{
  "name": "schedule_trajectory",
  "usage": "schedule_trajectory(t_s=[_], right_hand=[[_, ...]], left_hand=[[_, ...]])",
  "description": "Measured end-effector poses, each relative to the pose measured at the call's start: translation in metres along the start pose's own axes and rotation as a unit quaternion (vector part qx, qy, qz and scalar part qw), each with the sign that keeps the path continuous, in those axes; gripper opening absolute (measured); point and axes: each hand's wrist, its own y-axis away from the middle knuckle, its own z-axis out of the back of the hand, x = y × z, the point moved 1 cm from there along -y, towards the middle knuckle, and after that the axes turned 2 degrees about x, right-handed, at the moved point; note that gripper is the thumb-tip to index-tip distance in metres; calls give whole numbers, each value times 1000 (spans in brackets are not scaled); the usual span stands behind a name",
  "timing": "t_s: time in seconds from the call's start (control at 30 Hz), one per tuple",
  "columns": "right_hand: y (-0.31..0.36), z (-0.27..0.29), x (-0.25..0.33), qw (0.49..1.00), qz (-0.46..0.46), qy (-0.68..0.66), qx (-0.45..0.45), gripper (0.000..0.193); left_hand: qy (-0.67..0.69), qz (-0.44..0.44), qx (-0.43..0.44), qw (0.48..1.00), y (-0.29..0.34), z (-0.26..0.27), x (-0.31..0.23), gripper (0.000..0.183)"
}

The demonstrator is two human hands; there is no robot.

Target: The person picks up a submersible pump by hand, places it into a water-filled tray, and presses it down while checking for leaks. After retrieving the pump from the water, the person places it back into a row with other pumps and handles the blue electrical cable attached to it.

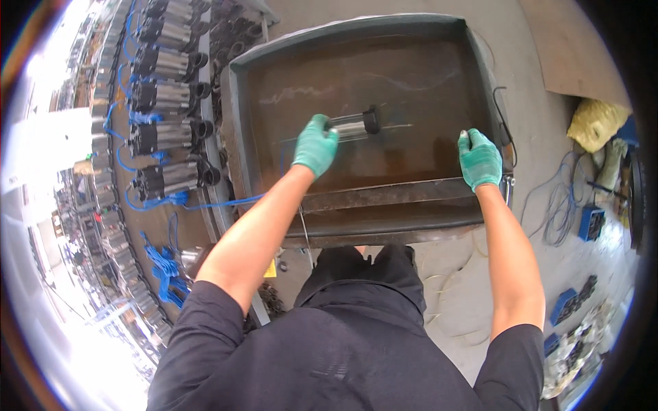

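Observation:
A silver cylinder with black end caps [351, 128] lies level over the brownish water in a large metal tank [411, 20]. My left hand [317, 147], in a green glove, is closed round its left end, so that end is mostly hidden. A thin blue hose [233, 203] runs from the left toward the tank and passes behind my left forearm. Above the tank's right side is my right hand [481, 162], also gloved in green. Its fingers are curled in, and whatever they may hold is hidden.
Left of the tank, similar cylinders [164, 96] stand in a row with blue hoses. A metal crossbar [391, 193] spans the tank's near side. On the right floor lie a coiled cable [565, 205], a yellow bag [595, 125] and a blue box [591, 223].

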Motion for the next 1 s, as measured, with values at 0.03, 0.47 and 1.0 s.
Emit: schedule_trajectory(t_s=[0.03, 0.47, 1.0], right_hand=[[2, 2, 0, 1000, 4, 2, -3, 34], [4, 10, 0, 999, -17, -28, 27, 32], [4, 4, -3, 999, 6, -42, -15, 32]], left_hand=[[-11, 35, 30, 999, -10, -14, -15, 32], [259, 299, 161, 904, -48, -75, -54, 18], [256, 250, 107, 928, 9, -54, -21, 17]])
